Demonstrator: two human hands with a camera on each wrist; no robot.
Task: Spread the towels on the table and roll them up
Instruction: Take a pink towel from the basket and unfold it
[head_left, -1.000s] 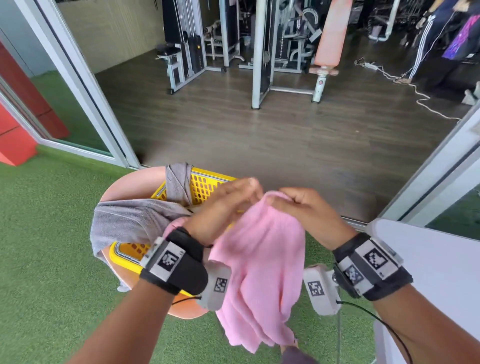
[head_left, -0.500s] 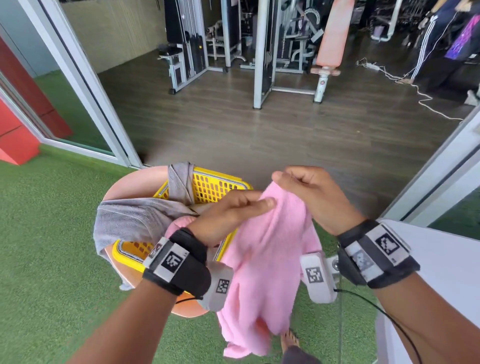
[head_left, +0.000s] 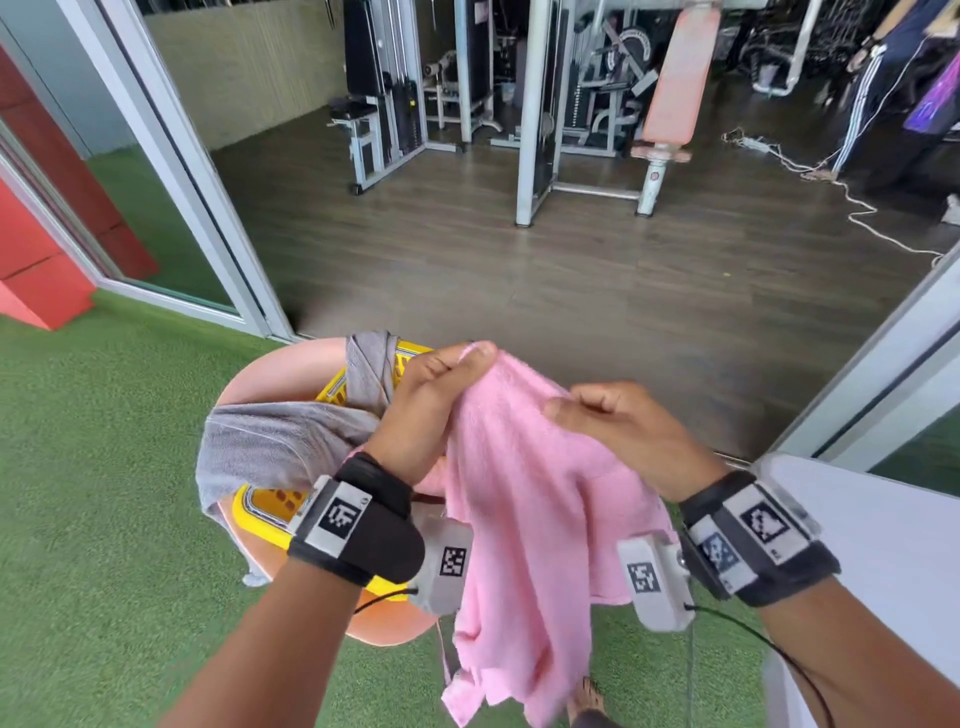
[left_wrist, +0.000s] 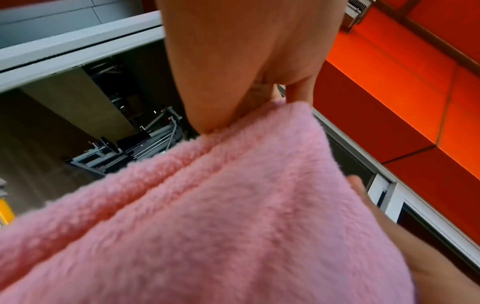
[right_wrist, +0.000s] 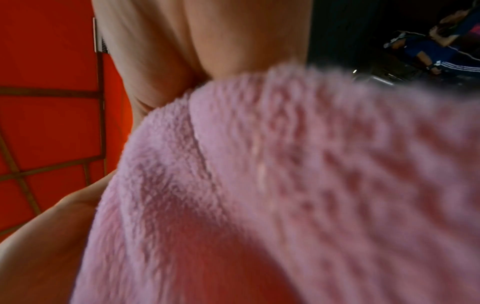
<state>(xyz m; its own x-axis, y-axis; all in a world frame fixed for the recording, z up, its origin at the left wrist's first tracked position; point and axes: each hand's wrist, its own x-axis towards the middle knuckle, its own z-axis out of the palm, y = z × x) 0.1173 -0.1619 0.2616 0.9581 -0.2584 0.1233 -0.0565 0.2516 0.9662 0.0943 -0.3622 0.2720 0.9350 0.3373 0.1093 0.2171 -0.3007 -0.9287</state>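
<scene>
From the head view, the pink towel (head_left: 524, 514) hangs in the air between both hands, above the green turf and just right of the yellow basket (head_left: 270, 506) that sits on a round orange stool (head_left: 291, 371); the left hand (head_left: 431, 405) pinches a top corner, and the right hand (head_left: 618, 426) holds the same top edge further along with curled fingers. A second ago the two hands were close together on a bunched top edge; now the left has gone up and out to the corner and the right has slid away from it, so the edge is opening and the cloth falls in fewer folds. That suggests the towel is being found by its corners ready for spreading, but it has not reached the white bench (head_left: 883, 545) at the right, whose near corner is bare. A grey towel (head_left: 280, 447) drapes over the basket's rim. The left wrist view shows thumb and fingers nipping the fluffy hem. The right wrist view, blurred, shows the hand closed on a fold of pink pile
</scene>
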